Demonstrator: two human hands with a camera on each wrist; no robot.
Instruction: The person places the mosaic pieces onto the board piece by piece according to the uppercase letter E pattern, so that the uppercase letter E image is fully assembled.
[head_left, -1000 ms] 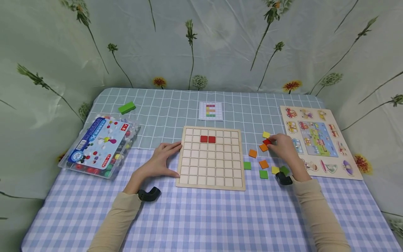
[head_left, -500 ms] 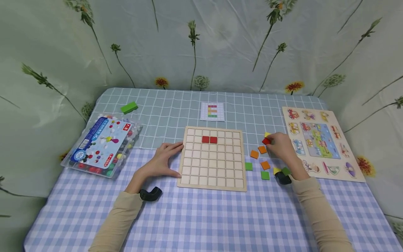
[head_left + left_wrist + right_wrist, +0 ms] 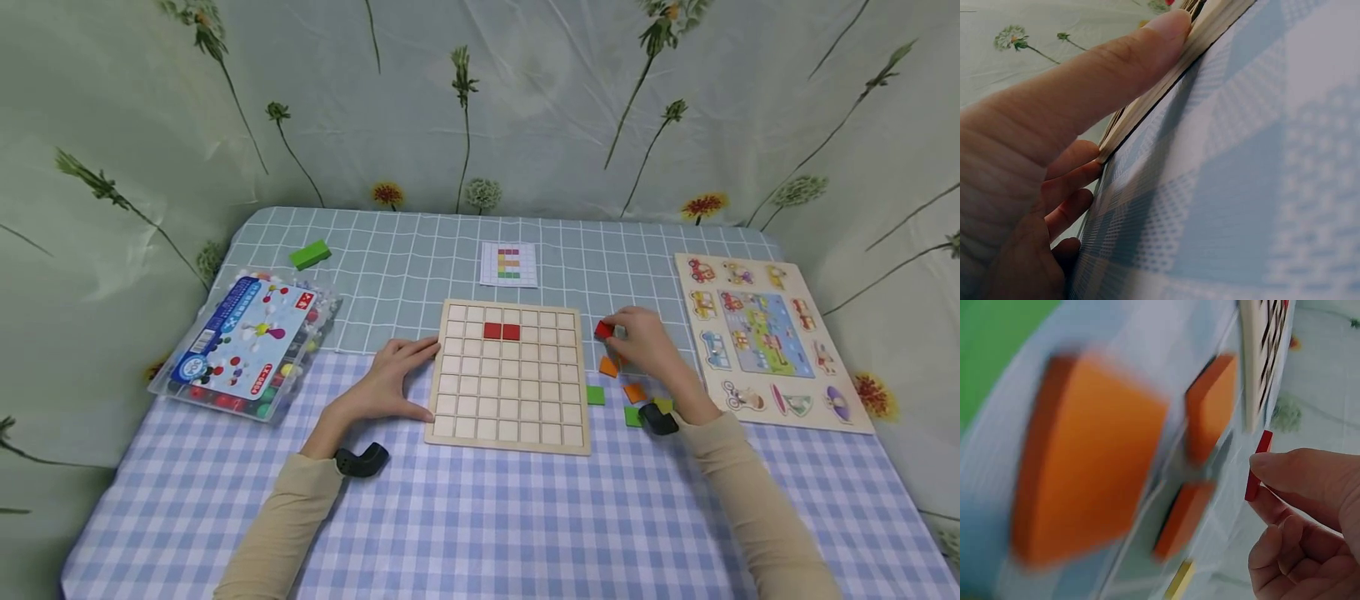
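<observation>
A red square tile is pinched between the thumb and fingers of my right hand; in the right wrist view the tile is raised and seen nearly edge-on. My left hand touches the left edge of a wooden grid board, thumb and fingers spread apart along it. Two red tiles lie side by side in the board's second row. Orange tiles, green tiles and a yellow tile lie right of the board, partly hidden by my right hand and wrist.
Behind the board lies a pattern card with coloured squares. A clear box of coloured balls stands at left, with a green block behind it. At right lies a wooden picture puzzle.
My right hand has lifted the red tile from among the loose tiles and moved left with it toward the board. My left hand has stayed at the board's edge.
</observation>
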